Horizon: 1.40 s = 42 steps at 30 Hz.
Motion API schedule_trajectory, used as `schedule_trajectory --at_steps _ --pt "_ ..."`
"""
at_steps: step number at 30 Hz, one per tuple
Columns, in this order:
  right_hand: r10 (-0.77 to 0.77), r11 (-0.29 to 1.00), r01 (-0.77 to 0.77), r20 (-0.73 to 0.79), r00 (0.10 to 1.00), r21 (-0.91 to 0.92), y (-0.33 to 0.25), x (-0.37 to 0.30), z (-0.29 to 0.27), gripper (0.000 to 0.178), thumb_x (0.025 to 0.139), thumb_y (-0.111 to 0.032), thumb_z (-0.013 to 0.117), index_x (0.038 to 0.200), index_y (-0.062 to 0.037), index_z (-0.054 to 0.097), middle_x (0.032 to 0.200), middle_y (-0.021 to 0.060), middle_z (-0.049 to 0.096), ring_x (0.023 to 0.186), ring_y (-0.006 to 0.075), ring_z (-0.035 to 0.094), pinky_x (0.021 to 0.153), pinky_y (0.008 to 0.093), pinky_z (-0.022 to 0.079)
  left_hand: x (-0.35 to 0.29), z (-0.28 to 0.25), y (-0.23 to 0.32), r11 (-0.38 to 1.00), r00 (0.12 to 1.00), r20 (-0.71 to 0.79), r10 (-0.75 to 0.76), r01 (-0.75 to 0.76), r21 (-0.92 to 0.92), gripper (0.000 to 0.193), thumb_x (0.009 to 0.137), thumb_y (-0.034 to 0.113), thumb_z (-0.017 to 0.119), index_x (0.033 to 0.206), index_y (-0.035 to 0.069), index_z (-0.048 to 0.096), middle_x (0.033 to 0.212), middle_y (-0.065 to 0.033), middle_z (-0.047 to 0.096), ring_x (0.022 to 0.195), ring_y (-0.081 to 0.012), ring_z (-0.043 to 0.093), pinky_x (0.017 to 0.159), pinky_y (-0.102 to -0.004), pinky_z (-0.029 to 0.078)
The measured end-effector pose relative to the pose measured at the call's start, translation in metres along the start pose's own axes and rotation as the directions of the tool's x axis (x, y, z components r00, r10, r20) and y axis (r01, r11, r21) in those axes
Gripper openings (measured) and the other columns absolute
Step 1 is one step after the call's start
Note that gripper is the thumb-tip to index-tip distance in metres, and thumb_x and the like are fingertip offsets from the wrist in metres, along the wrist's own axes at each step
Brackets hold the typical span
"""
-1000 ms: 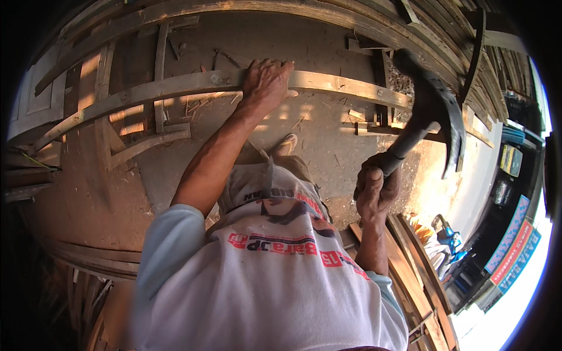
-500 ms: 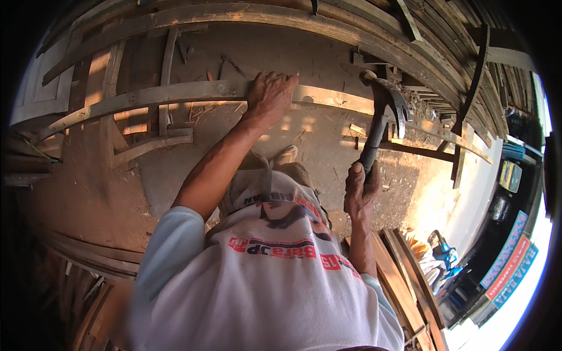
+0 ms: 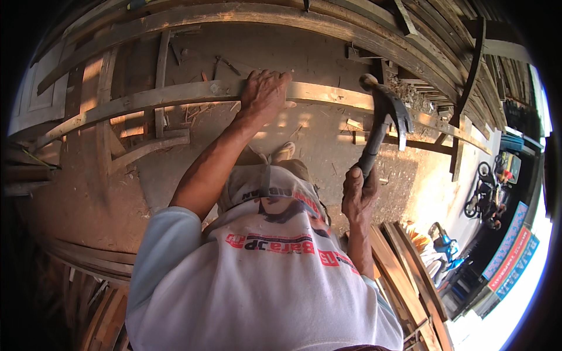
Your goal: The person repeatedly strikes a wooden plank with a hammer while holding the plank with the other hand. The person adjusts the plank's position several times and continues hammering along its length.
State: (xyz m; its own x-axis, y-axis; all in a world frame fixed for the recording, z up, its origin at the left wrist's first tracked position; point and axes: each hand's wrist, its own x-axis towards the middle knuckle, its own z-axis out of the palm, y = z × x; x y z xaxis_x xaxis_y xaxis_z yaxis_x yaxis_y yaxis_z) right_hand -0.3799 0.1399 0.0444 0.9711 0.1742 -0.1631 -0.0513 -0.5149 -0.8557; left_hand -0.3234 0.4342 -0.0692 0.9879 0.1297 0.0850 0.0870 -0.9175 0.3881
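Up-frame from the right hand point(image 3: 360, 197), clasping a hammer point(image 3: 373, 142), a beam point(image 3: 329, 93) ran crosswise (left hand point(image 3: 263, 93) gripped it, upper centre).

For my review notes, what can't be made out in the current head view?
In the head view:
- Wooden beam: stretch under the left hand, hidden by that hand.
- Claw hammer: lower handle, covered by the right hand.
- Motorcycle at right: too small for fine detail.
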Motion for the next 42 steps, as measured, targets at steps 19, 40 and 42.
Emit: schedule_trajectory --at_steps 19,40,42 --pt "0.018 0.922 0.06 -0.197 0.98 0.384 -0.02 -0.004 0.013 0.044 0.104 -0.049 0.062 0.098 -0.0065 0.053 0.067 -0.0006 0.05 0.051 0.0073 0.046 0.046 0.0233 0.039 -0.001 0.0 -0.002 1.0 1.0 -0.007 0.01 -0.01 -0.014 0.057 0.072 0.045 0.089 0.108 0.008 0.063 0.107 -0.0133 0.071 0.11 -0.0323 0.066 0.098 -0.0482 0.046" --pt "0.436 0.468 -0.554 0.365 0.823 0.689 0.03 0.01 0.037 0.047 0.105 -0.058 0.055 0.08 -0.0191 0.046 0.061 -0.006 0.036 0.043 0.0079 0.034 0.04 0.0255 0.03 0.001 0.002 -0.005 0.997 0.997 -0.023 0.074 -0.074 -0.002 0.055 0.074 0.047 0.087 0.104 0.008 0.062 0.101 -0.0127 0.071 0.105 -0.0308 0.066 0.091 -0.0465 0.047" --pt "0.494 0.634 -0.514 0.209 0.844 0.578 0.021 0.006 0.045 0.046 0.105 -0.054 0.058 0.081 -0.0171 0.045 0.06 -0.005 0.038 0.044 0.0083 0.036 0.04 0.0258 0.032 0.003 0.001 -0.005 0.997 0.997 -0.016 0.072 -0.072 -0.018 0.055 0.074 0.047 0.087 0.105 0.008 0.062 0.102 -0.0126 0.071 0.106 -0.0308 0.066 0.092 -0.047 0.047"
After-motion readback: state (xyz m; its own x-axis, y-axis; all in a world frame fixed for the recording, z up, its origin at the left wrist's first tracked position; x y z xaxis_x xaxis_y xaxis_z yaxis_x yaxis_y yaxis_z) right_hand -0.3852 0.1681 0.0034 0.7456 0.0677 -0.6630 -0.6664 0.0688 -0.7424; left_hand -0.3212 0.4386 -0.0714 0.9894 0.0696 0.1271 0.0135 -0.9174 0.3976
